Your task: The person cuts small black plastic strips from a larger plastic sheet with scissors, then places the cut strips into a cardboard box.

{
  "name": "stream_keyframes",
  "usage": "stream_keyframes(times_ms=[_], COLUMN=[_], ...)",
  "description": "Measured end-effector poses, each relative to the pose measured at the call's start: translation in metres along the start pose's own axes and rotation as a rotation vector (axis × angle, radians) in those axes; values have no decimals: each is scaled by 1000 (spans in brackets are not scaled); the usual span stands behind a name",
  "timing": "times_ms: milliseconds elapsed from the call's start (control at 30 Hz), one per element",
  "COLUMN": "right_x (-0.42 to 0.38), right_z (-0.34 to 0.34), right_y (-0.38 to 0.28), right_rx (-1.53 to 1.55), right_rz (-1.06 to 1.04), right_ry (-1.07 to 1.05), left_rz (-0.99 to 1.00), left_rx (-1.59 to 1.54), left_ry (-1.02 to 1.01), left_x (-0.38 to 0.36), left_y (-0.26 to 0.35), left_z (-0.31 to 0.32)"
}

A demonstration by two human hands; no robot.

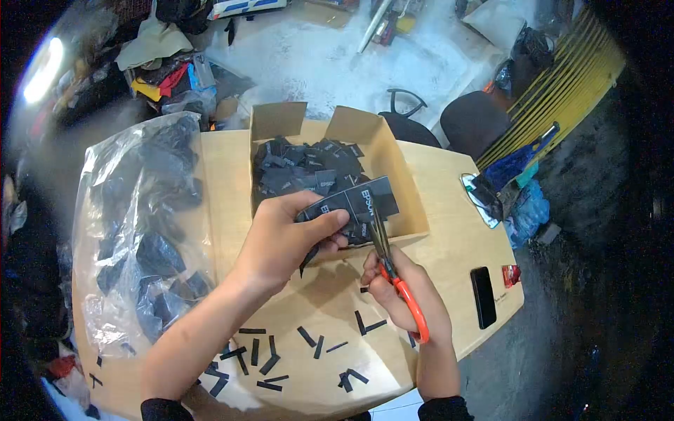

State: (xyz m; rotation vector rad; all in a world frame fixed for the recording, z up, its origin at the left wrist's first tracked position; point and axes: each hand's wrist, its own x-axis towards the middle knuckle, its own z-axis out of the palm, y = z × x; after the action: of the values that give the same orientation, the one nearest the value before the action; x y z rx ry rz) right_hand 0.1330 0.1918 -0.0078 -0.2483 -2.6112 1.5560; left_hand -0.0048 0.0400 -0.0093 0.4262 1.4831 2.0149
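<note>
My left hand (309,228) pinches a black label strip (375,198) printed with "EPSON" between thumb and fingers, over the near side of a cardboard box (411,175). My right hand (411,291) is wrapped round the red-orange handles of a pair of scissors (385,256). The blades point up and away from me, and their tips overlap the printed strip in this view. Inside the box lies a heap of cut black labels (302,165), some with the same white lettering.
Narrow black offcuts (269,365) are scattered over the near part of the table (309,393). A clear plastic bag (140,231) with black pieces in it covers the left side. At the right edge lie a phone (483,297) and a small red packet (511,275). Chairs (474,125) stand beyond.
</note>
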Motion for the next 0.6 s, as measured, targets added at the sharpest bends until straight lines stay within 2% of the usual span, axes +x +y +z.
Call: stream_keyframes(times_ms=[267, 600], right_x=[0, 0], right_z=[2, 8], right_y=[-6, 2], right_rx=[30, -7], right_rz=[86, 32], right_ry=[-55, -36], left_rz=[-20, 19], left_rx=[28, -18], left_ry=[-23, -30], left_x=[-3, -2], left_y=[2, -3], left_z=[-1, -1])
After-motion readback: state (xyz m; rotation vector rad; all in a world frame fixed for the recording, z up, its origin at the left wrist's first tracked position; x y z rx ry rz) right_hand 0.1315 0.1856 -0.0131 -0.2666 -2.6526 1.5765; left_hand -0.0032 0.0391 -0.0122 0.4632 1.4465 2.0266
